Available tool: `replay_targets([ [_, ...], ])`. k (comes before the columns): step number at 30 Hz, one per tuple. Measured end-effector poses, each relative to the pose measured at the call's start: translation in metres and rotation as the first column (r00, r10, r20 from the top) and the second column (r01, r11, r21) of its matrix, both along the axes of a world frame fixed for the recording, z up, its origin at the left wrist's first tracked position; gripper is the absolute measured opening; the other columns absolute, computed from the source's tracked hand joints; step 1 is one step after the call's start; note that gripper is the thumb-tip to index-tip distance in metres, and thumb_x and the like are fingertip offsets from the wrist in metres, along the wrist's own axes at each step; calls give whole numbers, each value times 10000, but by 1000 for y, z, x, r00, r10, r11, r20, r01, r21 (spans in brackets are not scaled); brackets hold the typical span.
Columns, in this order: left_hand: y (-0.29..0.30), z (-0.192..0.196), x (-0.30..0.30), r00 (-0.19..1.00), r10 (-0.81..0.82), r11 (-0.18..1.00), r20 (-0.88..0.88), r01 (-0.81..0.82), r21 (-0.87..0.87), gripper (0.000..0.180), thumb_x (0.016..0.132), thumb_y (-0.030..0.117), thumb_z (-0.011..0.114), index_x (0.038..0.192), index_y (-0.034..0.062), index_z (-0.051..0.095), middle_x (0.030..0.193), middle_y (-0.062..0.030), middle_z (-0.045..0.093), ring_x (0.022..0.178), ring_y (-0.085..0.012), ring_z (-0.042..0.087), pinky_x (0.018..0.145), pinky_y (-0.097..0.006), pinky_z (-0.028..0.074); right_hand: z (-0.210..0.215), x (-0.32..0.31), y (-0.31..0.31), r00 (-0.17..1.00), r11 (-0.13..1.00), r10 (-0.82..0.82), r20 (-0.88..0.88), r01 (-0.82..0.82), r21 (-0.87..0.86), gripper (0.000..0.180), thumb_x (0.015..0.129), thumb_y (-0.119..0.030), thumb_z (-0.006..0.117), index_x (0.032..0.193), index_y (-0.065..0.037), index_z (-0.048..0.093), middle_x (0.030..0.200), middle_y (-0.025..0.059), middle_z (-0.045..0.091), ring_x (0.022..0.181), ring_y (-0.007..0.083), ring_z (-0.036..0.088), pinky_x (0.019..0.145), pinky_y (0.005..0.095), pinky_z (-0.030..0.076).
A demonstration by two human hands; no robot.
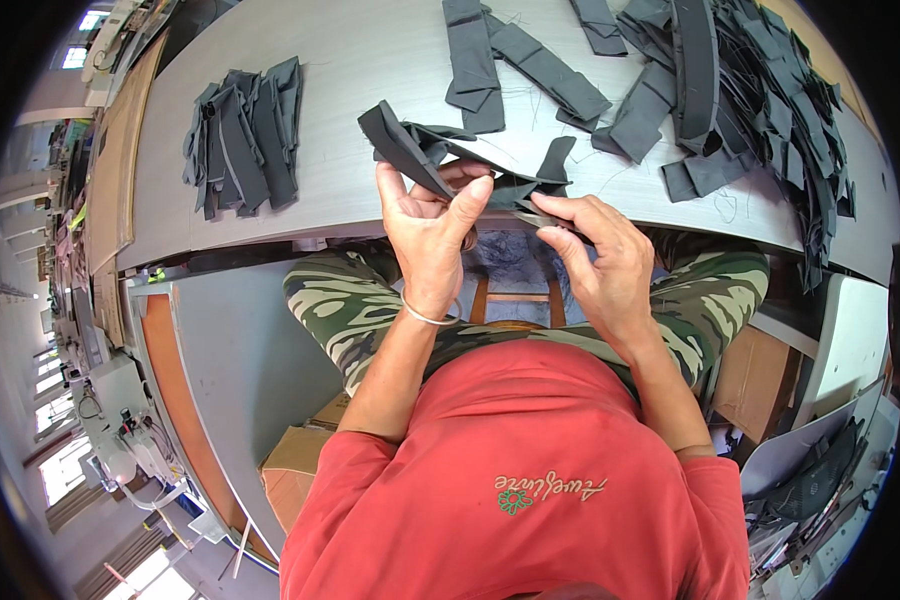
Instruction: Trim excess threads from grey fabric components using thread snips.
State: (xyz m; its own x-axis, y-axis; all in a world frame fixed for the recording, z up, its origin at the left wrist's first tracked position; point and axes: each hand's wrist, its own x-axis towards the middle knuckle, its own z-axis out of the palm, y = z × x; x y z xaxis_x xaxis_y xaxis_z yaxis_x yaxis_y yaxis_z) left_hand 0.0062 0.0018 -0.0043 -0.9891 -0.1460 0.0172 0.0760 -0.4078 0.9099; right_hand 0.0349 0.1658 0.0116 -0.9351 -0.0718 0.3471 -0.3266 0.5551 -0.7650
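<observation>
Above the table's front edge, my left hand (430,225) is closed on a dark grey fabric strip (400,145), pinched between thumb and fingers. The strip stands up in a fold on the left, and its loose part stretches right toward the other hand. My right hand (600,255) is closed round small thread snips (532,212). Their pointed metal blades show beyond the fingertips, close under the fabric's right end; the handle is hidden in the palm. Whether the blades touch the cloth I cannot tell.
On the pale table (370,60) lies a stack of grey strips (245,140) at the left. Several loose strips (545,70) lie at the back, and a large heap (770,110) hangs over the right edge. Cardboard boxes (295,470) stand below on both sides.
</observation>
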Motion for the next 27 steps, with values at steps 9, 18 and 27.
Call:
replay_targets([
  [9,4,0,1,1000,-8,1000,-23,8,14,601,782,16,744,1216,35,328,961,-124,637,846,-146,619,674,-225,499,-4,-1,2,1000,998,-4,-20,5,56,193,766,-129,697,955,-93,684,818,53,655,672,239,583,650,327,467],
  [18,4,-4,-1,993,-110,991,48,106,84,534,822,42,705,1238,9,372,1031,-121,603,899,-141,603,711,-246,498,-9,-14,7,964,990,19,266,19,-139,211,716,-24,668,920,-78,680,844,58,650,735,274,625,647,328,473],
  [27,-6,-2,-6,989,-46,981,141,18,192,578,802,-14,625,1321,8,371,1005,-79,558,810,-127,569,767,-265,466,-25,-14,4,996,998,-40,-82,44,54,254,682,32,627,887,-108,680,809,41,602,655,254,607,622,345,465],
])
